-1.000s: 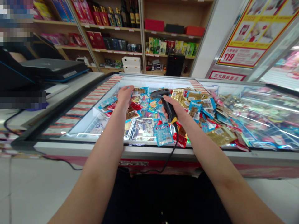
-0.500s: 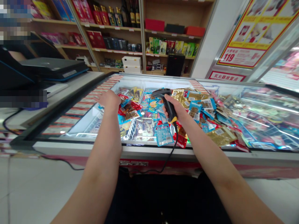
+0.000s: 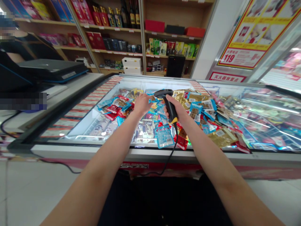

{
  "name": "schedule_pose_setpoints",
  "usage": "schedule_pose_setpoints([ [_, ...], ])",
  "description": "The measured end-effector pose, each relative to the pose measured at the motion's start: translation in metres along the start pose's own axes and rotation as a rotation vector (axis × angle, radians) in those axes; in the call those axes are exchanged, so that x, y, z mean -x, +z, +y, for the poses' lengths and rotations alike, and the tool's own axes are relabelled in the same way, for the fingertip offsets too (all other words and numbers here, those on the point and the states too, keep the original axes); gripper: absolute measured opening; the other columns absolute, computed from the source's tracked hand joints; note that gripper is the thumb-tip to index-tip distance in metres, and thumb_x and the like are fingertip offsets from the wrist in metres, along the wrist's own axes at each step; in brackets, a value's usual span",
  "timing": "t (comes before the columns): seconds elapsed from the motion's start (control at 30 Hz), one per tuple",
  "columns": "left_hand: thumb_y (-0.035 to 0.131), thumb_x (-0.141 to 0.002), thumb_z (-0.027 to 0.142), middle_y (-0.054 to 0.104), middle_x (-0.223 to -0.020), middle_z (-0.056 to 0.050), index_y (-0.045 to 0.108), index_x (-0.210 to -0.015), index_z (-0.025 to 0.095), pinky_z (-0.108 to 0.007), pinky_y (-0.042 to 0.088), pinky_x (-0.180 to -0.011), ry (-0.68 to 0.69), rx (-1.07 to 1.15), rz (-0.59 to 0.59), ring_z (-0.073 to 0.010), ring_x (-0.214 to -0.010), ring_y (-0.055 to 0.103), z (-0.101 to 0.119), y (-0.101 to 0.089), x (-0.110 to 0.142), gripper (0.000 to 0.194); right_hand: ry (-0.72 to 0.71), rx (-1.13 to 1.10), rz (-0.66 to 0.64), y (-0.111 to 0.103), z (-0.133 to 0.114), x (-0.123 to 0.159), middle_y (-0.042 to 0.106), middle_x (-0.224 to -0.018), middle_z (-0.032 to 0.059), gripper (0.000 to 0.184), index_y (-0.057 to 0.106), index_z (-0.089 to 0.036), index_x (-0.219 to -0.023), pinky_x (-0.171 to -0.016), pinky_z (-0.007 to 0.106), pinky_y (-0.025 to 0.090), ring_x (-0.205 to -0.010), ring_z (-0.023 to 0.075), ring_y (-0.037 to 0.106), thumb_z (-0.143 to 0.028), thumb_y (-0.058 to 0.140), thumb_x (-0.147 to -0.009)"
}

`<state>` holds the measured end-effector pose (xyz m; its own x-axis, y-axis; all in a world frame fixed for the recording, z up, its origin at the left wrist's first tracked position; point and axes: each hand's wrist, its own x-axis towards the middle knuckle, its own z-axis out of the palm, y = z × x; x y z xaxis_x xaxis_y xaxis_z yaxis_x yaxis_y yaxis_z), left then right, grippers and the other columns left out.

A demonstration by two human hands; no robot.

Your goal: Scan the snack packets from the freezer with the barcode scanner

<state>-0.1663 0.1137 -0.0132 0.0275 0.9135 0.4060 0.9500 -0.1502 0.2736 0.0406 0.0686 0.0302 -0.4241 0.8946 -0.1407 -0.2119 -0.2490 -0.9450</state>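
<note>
My left hand point(image 3: 142, 105) rests palm down on a heap of small foil snack packets point(image 3: 150, 116), its fingers hidden among them. Nothing held shows in it. My right hand point(image 3: 175, 110) grips a black handheld barcode scanner point(image 3: 168, 102) with a yellow band, just to the right of my left hand. A black coiled cable point(image 3: 172, 153) hangs from the scanner over the front of the glass-sided chest freezer point(image 3: 82, 146). A blue packet point(image 3: 164, 136) lies just below the scanner, and a large gold packet point(image 3: 222, 138) lies further right.
Wooden shelves point(image 3: 113, 31) of boxed goods and bottles stand behind the freezer. A counter point(image 3: 77, 83) with a black device point(image 3: 51, 67) runs along the left. A red and yellow poster point(image 3: 256, 34) hangs at right. Tiled floor lies below.
My left hand swung left over the packets, then right to the middle of the heap, close to the scanner. My right hand and the scanner stayed nearly still.
</note>
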Motion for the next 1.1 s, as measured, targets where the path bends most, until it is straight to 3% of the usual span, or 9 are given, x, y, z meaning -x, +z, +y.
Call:
schedule_pose_setpoints([
  [0.13,0.056,-0.089,0.018,0.073,-0.125,-0.013,0.081,-0.116,0.022,-0.046,0.046,-0.112,0.049,0.013,-0.063,-0.0321,-0.124,0.061,0.000,0.005,0.000,0.037,0.004,0.005,-0.009,-0.001,0.000,-0.001,0.062,-0.054,-0.0013,0.043,0.063,-0.020,-0.093,-0.035,0.021,0.046,-0.038,0.0124,0.056,-0.062,0.066,-0.098],
  [0.27,0.058,-0.082,0.016,0.077,-0.115,-0.012,0.083,-0.100,0.023,-0.041,0.051,-0.105,-0.018,0.017,-0.107,-0.0319,-0.118,0.066,-0.007,-0.006,-0.001,0.031,0.000,0.007,-0.007,-0.001,-0.001,0.000,0.062,-0.054,-0.0015,0.043,0.063,-0.020,-0.094,-0.036,0.021,0.047,-0.039,0.0125,0.057,-0.062,0.066,-0.098],
  [0.4,0.062,-0.085,0.028,0.078,-0.099,-0.015,0.082,-0.089,0.022,-0.042,0.054,-0.096,-0.185,0.006,-0.100,-0.0354,-0.107,0.071,-0.009,-0.014,0.001,0.021,0.002,0.008,-0.010,0.000,-0.001,0.000,0.062,-0.054,-0.0014,0.041,0.063,-0.019,-0.095,-0.035,0.021,0.047,-0.038,0.0125,0.057,-0.060,0.064,-0.100],
  [0.53,0.066,-0.087,0.049,0.078,-0.108,-0.018,0.081,-0.101,0.020,-0.048,0.049,-0.104,-0.217,-0.032,-0.050,-0.0401,-0.118,0.067,-0.007,-0.009,0.003,0.036,0.004,0.011,-0.013,-0.002,-0.001,-0.002,0.062,-0.053,-0.0011,0.041,0.064,-0.019,-0.095,-0.034,0.022,0.047,-0.038,0.0131,0.057,-0.060,0.064,-0.100],
  [0.67,0.076,-0.078,0.058,0.076,-0.115,-0.020,0.081,-0.096,0.019,-0.052,0.042,-0.112,-0.244,-0.024,-0.072,-0.0446,-0.130,0.058,-0.005,-0.004,0.003,0.043,-0.001,0.021,-0.019,-0.002,0.000,-0.003,0.062,-0.054,-0.0011,0.041,0.063,-0.019,-0.094,-0.035,0.022,0.047,-0.038,0.0129,0.057,-0.060,0.065,-0.099],
  [0.9,0.085,-0.067,0.050,0.077,-0.110,-0.018,0.080,-0.092,0.019,-0.047,0.048,-0.105,-0.238,0.096,-0.131,-0.0430,-0.122,0.064,0.002,-0.002,0.002,0.040,-0.002,0.033,0.002,0.001,0.001,-0.001,0.061,-0.054,-0.0018,0.041,0.063,-0.020,-0.096,-0.035,0.020,0.045,-0.037,0.0117,0.055,-0.061,0.065,-0.098],
  [1.1,0.081,-0.075,0.036,0.078,-0.105,-0.014,0.076,-0.105,0.021,-0.036,0.052,-0.090,-0.219,0.115,-0.101,-0.0338,-0.106,0.070,-0.005,0.000,-0.002,0.033,0.014,0.026,0.011,0.002,0.000,0.001,0.062,-0.054,-0.0011,0.043,0.064,-0.019,-0.099,-0.034,0.021,0.044,-0.037,0.0122,0.055,-0.062,0.067,-0.097],
])
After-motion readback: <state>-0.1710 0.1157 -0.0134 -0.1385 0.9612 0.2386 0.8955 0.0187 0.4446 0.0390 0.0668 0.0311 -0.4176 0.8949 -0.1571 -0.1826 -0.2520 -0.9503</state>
